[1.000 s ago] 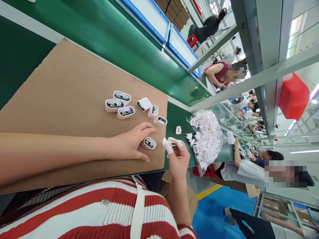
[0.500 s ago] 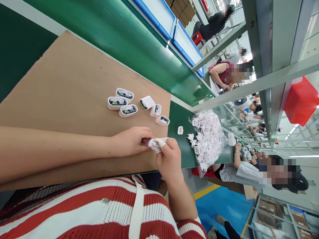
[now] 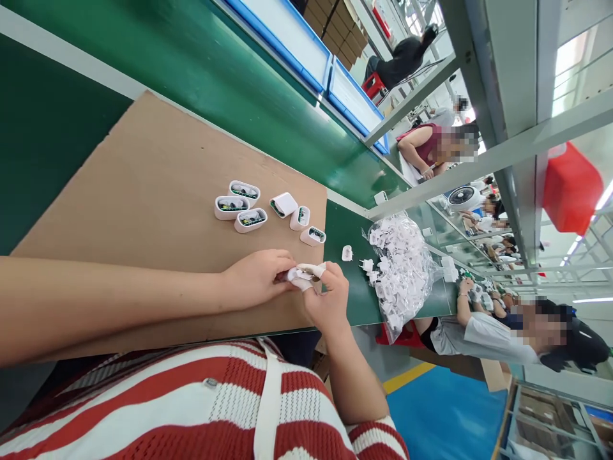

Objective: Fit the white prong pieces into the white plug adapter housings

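My left hand (image 3: 261, 273) and my right hand (image 3: 329, 297) meet over the front right part of the cardboard sheet. Between their fingertips is a small white plastic part (image 3: 293, 275), mostly hidden, so its exact kind cannot be made out. Both hands are closed on it. White covers wrap the thumb and index fingertip of my right hand. Beyond my hands stand several white oval plastic housings (image 3: 250, 220) with green circuit boards and components inside. One housing (image 3: 284, 205) lies on its side.
Brown cardboard (image 3: 143, 191) covers the green bench. To the right are a loose white plug piece (image 3: 347, 253) and a clear bag (image 3: 400, 268) full of white plug pieces. Blue-rimmed trays (image 3: 359, 102) line the far side. A co-worker in a grey shirt (image 3: 502, 335) sits farther along.
The fingers of my right hand have shifted and spread slightly around the white part, showing more of it. The camera view has tilted a little; the housings stay in place.
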{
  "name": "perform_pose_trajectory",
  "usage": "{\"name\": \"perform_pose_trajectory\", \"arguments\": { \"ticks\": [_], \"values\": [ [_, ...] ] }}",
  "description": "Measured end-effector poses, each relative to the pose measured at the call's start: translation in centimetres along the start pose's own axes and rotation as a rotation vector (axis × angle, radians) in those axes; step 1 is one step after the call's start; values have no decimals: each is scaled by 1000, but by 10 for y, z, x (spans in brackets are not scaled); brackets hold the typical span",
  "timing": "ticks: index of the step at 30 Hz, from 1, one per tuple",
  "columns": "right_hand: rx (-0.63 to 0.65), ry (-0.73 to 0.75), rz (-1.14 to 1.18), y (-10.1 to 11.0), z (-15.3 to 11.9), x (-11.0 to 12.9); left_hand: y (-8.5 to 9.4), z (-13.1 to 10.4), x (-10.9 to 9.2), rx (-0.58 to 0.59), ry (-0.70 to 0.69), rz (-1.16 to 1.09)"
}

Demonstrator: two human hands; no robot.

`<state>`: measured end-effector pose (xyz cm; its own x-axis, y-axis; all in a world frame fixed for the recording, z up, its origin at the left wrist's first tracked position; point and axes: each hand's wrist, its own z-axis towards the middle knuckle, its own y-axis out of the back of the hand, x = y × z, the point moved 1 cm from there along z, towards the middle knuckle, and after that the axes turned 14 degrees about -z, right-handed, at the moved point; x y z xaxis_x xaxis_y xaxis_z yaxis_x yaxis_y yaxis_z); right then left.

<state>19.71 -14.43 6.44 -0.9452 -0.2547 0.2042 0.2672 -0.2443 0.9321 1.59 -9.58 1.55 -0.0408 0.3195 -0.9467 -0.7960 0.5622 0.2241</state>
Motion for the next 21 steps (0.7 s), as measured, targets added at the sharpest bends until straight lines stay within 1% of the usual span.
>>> {"name": "perform_pose_trajectory", "arguments": {
  "ticks": [2,4,6,7,8,9,11,12,14,16,18,19,21],
  "values": [
    [-32,-74,108,-5,-6,0,0,-1,-4,29,17,66],
    [-51,-157,294,-7,-10,-5,5,-4,-14,69,25,118],
    [-117,-278,477,-7,-11,-20,17,-7,-29,70,-22,153],
    [-171,-348,504,-7,-9,-30,26,-8,-38,44,-65,169],
    [-231,-412,470,-7,-6,-43,36,-8,-47,-1,-110,188],
    [-278,-461,373,-7,-3,-56,49,-7,-55,-62,-147,211],
    [-290,-480,84,-10,5,-81,77,-1,-66,-212,-162,264],
    [-261,-476,-48,-13,8,-92,93,4,-68,-296,-133,282],
    [-177,-487,-219,-21,13,-107,125,16,-62,-468,-23,286],
    [-106,-484,-259,-30,16,-116,157,28,-47,-587,123,271],
    [-104,-448,-231,-37,16,-121,186,38,-26,-647,244,274],
    [-124,-429,-216,-40,16,-122,198,43,-15,-659,277,281],
    [-178,-419,-201,-42,15,-125,218,50,4,-671,290,308]
  ]
}}
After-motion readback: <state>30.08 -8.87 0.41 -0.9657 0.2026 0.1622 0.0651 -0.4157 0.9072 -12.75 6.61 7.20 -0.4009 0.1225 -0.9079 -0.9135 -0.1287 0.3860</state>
